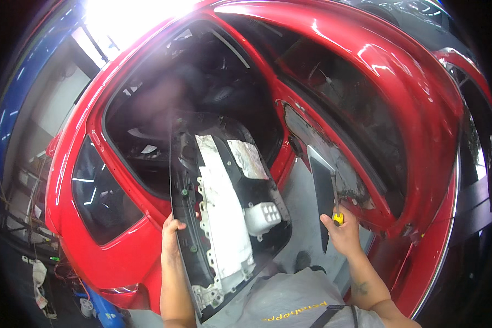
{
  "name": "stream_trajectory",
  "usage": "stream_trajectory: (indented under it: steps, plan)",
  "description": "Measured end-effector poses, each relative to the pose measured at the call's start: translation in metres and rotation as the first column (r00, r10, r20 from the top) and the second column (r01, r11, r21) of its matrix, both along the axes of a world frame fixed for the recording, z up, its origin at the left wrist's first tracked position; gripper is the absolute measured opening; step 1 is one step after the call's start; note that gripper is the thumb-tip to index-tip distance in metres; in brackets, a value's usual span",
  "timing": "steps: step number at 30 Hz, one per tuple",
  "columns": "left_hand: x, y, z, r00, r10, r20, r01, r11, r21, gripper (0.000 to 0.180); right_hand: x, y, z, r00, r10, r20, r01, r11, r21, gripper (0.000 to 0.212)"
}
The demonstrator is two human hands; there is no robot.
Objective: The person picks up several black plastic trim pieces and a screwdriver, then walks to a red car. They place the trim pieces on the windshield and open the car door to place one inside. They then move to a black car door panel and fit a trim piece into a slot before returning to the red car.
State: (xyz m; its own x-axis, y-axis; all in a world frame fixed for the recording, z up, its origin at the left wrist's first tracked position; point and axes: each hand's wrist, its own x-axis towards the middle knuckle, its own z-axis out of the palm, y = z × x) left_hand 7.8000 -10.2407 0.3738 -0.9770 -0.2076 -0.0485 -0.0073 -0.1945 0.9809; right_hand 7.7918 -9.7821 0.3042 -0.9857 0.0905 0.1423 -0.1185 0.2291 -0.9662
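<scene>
My left hand (173, 234) grips the left edge of a black car door trim panel (187, 229), fingers closed around it. The panel's back side is up, with a long white pad (222, 213), a smaller silvery-white pad (248, 158) and a white ribbed block (263, 217) on it. My right hand (344, 234) is closed on a screwdriver (339, 219) with a yellow handle, its shaft pointing away from me. The same hand also pinches a thin, dark, pointed flat piece (319, 191), its thumb against the edge. What this piece is, I cannot tell.
A red car (109, 261) stands in front, its cabin opening behind the panel. To the right, a red door (399, 120) is open, its inner metal (339, 158) bare. A blue cylinder (105, 309) and a hanging cloth (39, 279) are at the lower left. Grey floor (298, 191) shows between.
</scene>
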Motion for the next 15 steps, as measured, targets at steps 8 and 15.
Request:
stream_trajectory:
  steps: [8,15]
  plan:
    - [0.08,0.004,0.01,0.998,-0.054,0.019,0.057,0.978,-0.201,0.07,0.027,0.0,-0.019,0.994,-0.104,-0.03,0.104,0.994,-0.016,0.038]
    - [0.157,-0.001,0.021,0.981,-0.136,0.139,0.168,0.954,-0.248,0.074,0.062,-0.022,-0.013,0.982,-0.166,-0.088,0.171,0.984,0.052,0.034]
